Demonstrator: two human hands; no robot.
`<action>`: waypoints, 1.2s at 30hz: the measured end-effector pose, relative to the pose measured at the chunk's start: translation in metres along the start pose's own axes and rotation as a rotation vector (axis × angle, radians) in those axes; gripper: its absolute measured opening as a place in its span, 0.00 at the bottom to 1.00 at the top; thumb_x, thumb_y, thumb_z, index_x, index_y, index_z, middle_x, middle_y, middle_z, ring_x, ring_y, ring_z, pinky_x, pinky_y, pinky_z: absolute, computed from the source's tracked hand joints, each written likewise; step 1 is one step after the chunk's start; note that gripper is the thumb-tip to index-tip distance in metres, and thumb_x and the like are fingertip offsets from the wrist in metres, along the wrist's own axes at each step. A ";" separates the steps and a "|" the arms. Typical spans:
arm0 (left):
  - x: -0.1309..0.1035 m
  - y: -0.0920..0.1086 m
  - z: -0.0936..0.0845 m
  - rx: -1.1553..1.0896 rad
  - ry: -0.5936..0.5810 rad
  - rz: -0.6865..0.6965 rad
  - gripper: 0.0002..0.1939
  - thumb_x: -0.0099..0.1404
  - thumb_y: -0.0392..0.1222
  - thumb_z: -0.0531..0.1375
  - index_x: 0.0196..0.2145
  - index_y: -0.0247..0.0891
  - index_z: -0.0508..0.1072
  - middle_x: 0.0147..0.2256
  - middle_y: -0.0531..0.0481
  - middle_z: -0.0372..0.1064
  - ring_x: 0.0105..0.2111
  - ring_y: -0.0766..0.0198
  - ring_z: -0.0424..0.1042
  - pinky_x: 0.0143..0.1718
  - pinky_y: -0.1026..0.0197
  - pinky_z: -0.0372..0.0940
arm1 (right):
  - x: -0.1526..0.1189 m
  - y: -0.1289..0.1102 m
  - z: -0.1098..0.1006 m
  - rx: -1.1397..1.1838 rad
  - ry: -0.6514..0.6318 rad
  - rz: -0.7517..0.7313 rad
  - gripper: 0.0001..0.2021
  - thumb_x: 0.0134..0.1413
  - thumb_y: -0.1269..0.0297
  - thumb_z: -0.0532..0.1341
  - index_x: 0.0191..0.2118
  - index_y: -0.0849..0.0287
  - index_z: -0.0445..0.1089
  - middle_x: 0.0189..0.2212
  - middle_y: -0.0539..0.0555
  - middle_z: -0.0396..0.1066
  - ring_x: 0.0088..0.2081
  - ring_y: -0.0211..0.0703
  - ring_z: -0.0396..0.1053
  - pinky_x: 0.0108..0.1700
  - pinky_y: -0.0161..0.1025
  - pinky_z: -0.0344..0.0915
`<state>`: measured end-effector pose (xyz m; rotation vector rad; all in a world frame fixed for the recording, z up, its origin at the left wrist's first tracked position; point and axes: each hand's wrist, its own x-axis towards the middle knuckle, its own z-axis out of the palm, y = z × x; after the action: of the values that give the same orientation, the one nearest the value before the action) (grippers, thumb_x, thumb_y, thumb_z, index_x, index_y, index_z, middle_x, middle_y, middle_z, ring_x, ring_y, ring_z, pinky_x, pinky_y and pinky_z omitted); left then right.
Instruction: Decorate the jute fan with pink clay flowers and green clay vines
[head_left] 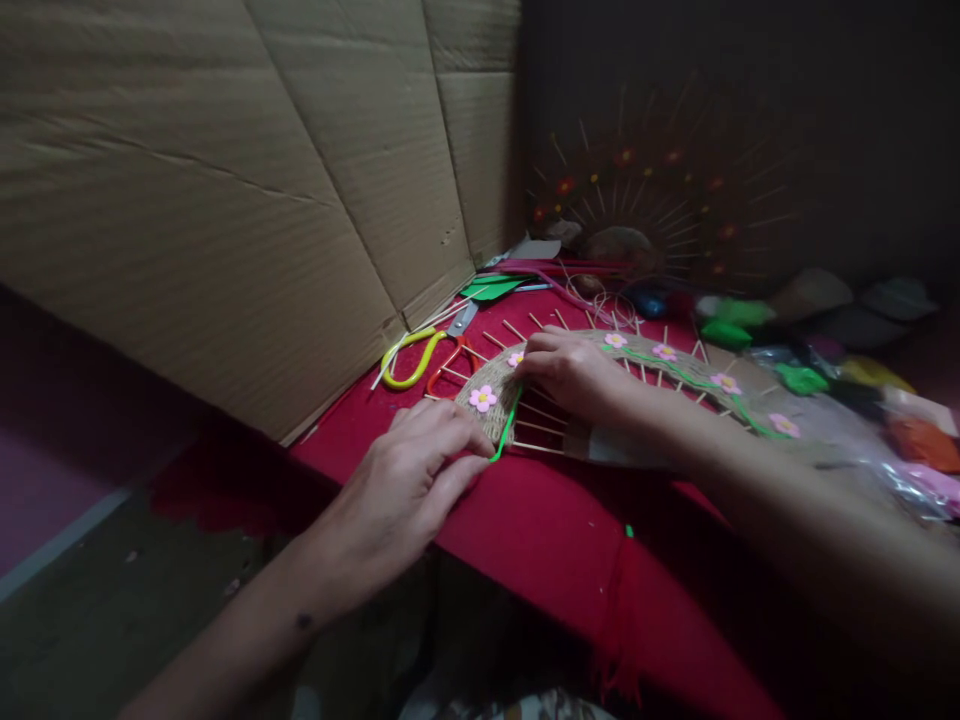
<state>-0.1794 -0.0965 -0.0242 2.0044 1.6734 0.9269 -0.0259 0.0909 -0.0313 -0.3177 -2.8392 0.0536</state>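
A woven, fan-shaped piece (491, 420) with thin sticks radiating from it lies on the red table cover (517, 510). Pink flowers with yellow centres (482, 398) are spaced along its band. A bright green cord (508, 425) runs along the inner edge of the band. My left hand (420, 465) pinches the cord's lower end between thumb and index finger at the band's left end. My right hand (562, 370) is closed over the band, its fingertips pressed on the cord's upper part beside a flower.
Scissors with yellow and red handles (414, 362) lie left of the fan, by a tall cardboard sheet (300, 200). Green clay (726, 334) and plastic packets are at the right. A larger stick fan (630, 200) stands behind.
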 end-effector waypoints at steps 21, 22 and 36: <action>0.001 -0.007 0.005 0.010 0.034 0.023 0.06 0.67 0.34 0.53 0.35 0.40 0.69 0.37 0.52 0.66 0.40 0.63 0.62 0.45 0.56 0.57 | -0.001 0.000 -0.005 -0.062 -0.023 0.084 0.08 0.53 0.74 0.57 0.32 0.61 0.73 0.30 0.57 0.69 0.32 0.43 0.65 0.35 0.39 0.60; 0.001 -0.008 0.005 0.012 0.035 0.023 0.07 0.67 0.34 0.53 0.35 0.40 0.69 0.37 0.52 0.66 0.40 0.63 0.62 0.45 0.56 0.57 | -0.001 0.000 -0.004 -0.078 -0.032 0.068 0.08 0.54 0.73 0.56 0.33 0.61 0.73 0.30 0.57 0.69 0.32 0.43 0.65 0.35 0.39 0.60; 0.003 -0.009 0.003 0.010 0.054 0.005 0.06 0.67 0.35 0.53 0.36 0.40 0.70 0.37 0.52 0.67 0.40 0.63 0.64 0.46 0.57 0.57 | 0.001 0.004 -0.003 -0.276 0.001 -0.045 0.08 0.57 0.72 0.54 0.31 0.61 0.70 0.30 0.56 0.68 0.32 0.44 0.60 0.40 0.43 0.54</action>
<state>-0.1837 -0.0910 -0.0320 2.0080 1.7057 0.9843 -0.0252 0.0953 -0.0283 -0.3095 -2.8513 -0.3497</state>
